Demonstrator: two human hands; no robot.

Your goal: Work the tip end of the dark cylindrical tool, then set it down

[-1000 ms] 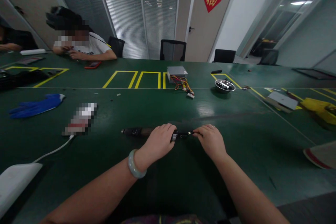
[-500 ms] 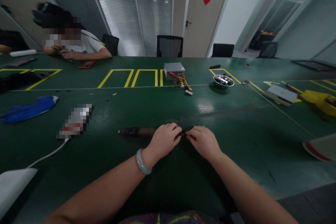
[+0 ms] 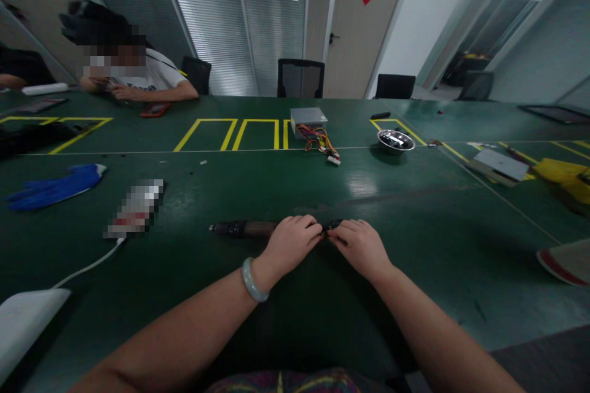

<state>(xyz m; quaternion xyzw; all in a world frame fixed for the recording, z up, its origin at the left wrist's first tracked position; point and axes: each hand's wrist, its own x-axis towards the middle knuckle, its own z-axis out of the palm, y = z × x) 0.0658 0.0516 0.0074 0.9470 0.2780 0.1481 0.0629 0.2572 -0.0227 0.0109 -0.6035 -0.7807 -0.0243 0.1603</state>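
A dark electric screwdriver lies crosswise on the green table, its narrow tip pointing left. My left hand is closed around its right-hand end, with a pale bangle at the wrist. Right beside it, my right hand pinches a small dark piece that looks like a cable end, at the rear of the screwdriver. The fingertips of both hands nearly meet. My fingers hide the joint between the two parts, so I cannot tell whether they are connected.
Left of my hands are a blue glove and a blurred-out device on a white cable. Beyond sit a power supply with wires and a metal bowl. A paper cup is at right. Another person sits across.
The whole view has shifted slightly. Both hands stay at the rear end of the screwdriver, their fingertips a little closer together.
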